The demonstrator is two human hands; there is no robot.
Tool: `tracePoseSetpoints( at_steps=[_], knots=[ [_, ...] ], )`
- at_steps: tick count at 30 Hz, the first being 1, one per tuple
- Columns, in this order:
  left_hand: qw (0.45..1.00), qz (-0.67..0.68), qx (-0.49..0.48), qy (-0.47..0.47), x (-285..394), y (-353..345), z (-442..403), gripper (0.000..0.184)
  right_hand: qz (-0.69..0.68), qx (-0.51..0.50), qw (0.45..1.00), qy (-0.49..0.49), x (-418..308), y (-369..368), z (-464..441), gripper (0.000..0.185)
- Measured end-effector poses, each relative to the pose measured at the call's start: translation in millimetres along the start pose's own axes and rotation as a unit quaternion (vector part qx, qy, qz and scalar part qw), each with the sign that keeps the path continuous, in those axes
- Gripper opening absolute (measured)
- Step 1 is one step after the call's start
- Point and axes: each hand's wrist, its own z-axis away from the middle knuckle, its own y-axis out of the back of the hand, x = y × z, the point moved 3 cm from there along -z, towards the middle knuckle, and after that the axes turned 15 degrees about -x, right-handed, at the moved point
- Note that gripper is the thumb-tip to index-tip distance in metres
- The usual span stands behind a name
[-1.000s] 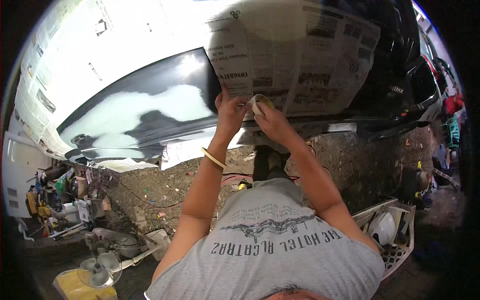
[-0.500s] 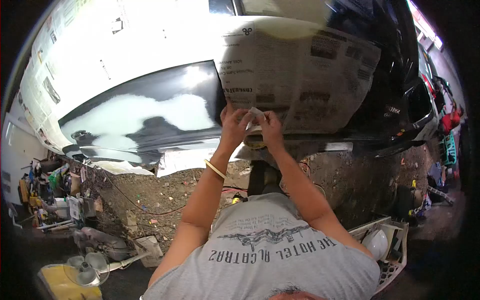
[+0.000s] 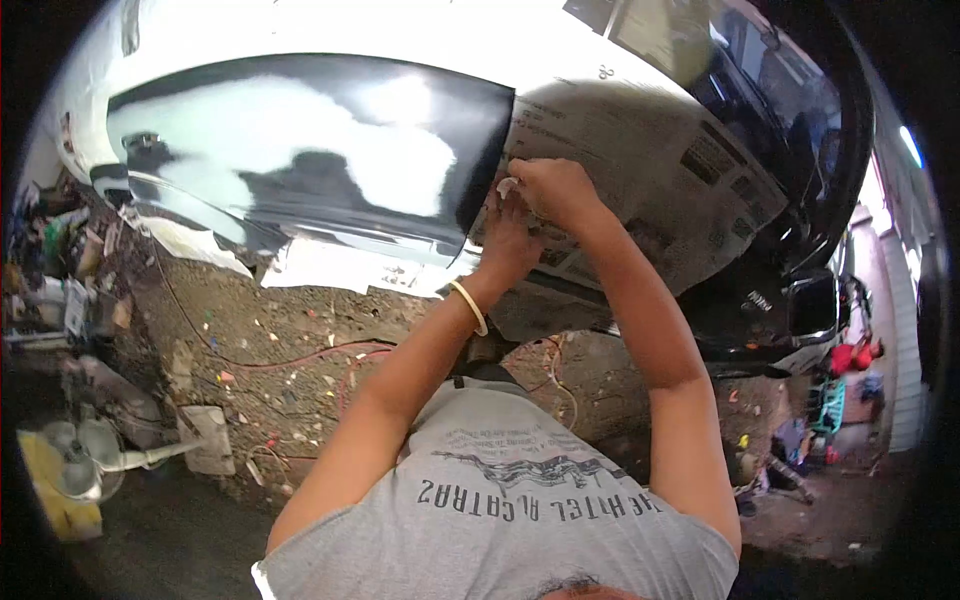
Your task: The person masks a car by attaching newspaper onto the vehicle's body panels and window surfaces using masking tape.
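My left hand [image 3: 510,243], with a pale band on the wrist, lies on the newspaper [image 3: 640,160] beside the edge of the dark car panel [image 3: 478,120]. Its fingers are stretched upward against the surface. My right hand [image 3: 562,195] is just above and to the right, fingers closed in a pinch. At its fingertips is a small curled white strip [image 3: 507,187], perhaps paper or tape, which partly covers the left fingertips. Whitish patches [image 3: 270,130] spread over the panel, with a door handle [image 3: 148,145] at its left.
Newspaper also covers the bodywork above the panel. Gravel ground [image 3: 270,350] with a red hose [image 3: 350,348] and scattered scraps runs below the car. A fan-like object [image 3: 85,455] stands at lower left. A dark side mirror [image 3: 815,305] juts out at right.
The view has shifted and turned. My hands have moved from holding the white strip between them to the panel's edge, where the left lies flat and the right pinches the strip.
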Motion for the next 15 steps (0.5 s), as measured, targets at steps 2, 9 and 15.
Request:
tracePoseSetpoints(
  at_steps=[2,9,15],
  knots=[
    [1.0,0.018,0.013,0.007,-5.4,-12.3,-5.1,0.086,0.041,-0.007,0.999,0.01,-2.5,-1.2,-14.6,0.017],
    [0.999,0.021,0.043,-0.012,-3.1,-16.0,-6.0,0.096,0.074,-0.017,0.997,-0.002,-4.0,4.5,-29.8,0.018],
    [0.997,0.034,0.065,-0.02,-2.0,-15.6,2.6,0.097,0.1,0.004,0.995,-0.014,-3.7,-0.7,-34.2,0.017]
  ],
)
